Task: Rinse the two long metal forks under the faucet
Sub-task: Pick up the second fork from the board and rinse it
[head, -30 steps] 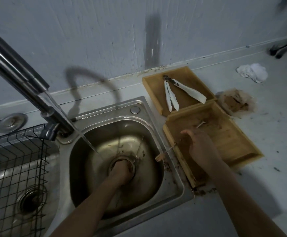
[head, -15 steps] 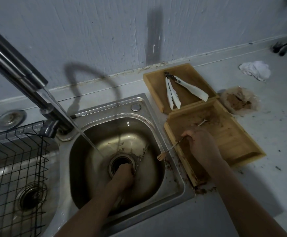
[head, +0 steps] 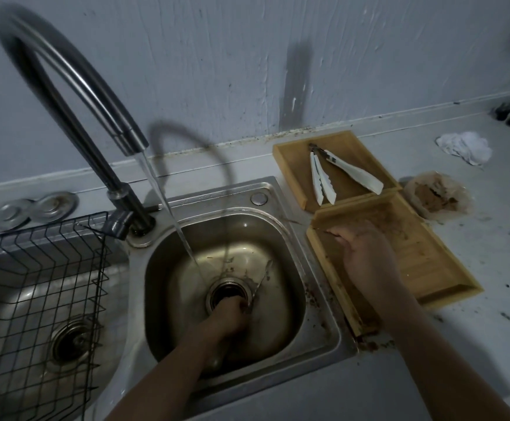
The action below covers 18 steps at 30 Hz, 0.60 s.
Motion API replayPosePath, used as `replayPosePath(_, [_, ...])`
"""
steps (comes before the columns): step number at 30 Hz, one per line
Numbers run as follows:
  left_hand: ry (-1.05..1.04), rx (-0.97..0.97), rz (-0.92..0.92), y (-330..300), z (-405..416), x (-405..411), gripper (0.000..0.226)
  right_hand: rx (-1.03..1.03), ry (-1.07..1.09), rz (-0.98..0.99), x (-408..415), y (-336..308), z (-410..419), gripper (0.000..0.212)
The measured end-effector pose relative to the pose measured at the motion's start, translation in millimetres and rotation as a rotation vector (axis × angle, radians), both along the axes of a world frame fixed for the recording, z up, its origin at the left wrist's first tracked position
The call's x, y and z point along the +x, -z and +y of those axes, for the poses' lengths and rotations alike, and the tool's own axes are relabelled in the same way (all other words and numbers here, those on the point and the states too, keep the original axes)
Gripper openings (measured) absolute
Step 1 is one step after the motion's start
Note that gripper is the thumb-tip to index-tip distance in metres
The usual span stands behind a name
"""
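Water runs from the curved faucet into the steel sink and lands beside the drain. My left hand is down by the drain, closed on a long metal fork whose shaft slants up to the right, outside the stream. My right hand rests curled in the dirty wooden tray right of the sink. A thin tip of the second fork sticks out to the left of its fingers; the rest is hidden under the hand.
A black wire basket fills the left basin. A second wooden tray behind holds white tongs. A brown-stained plastic wrap, a crumpled white tissue and dirt crumbs lie on the counter.
My right hand has moved from the tray's sink-side edge toward the tray's back left corner, taking the fork with it. My left hand stays by the drain. The view has tilted up.
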<state>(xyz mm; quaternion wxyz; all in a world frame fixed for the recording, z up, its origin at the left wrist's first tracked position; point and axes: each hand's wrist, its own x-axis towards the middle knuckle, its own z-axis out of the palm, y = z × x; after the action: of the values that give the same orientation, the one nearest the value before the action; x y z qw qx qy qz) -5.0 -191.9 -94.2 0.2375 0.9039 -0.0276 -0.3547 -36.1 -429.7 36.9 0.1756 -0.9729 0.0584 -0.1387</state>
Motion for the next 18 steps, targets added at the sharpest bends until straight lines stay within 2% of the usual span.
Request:
replayPosePath(4, [-0.088, -0.071, 0.017, -7.9, 6.7, 1.8, 0.033, 0.004, -0.053, 0.017, 0.7, -12.4, 17.7, 0.034])
replayPosePath(7, [-0.234, -0.242, 0.046, -19.9, 14.6, 7.4, 0.019, 0.03, -0.089, 0.052, 1.7, -17.9, 32.7, 0.041])
replayPosePath(11, [-0.439, -0.41, 0.013, -37.7, 31.7, 16.5, 0.028, 0.028, -0.119, 0.123, 10.3, -22.6, 54.9, 0.044])
replayPosePath(16, [-0.84, -0.852, 0.155, -57.7, 52.7, 14.2, 0.012, -0.009, -0.259, 0.19, 21.5, -20.1, 94.3, 0.044])
replayPosePath(18, [-0.962, -1.025, 0.219, -64.7, 56.2, 8.5, 0.013, -0.059, -0.3, 0.245, 23.5, -18.2, 110.6, 0.044])
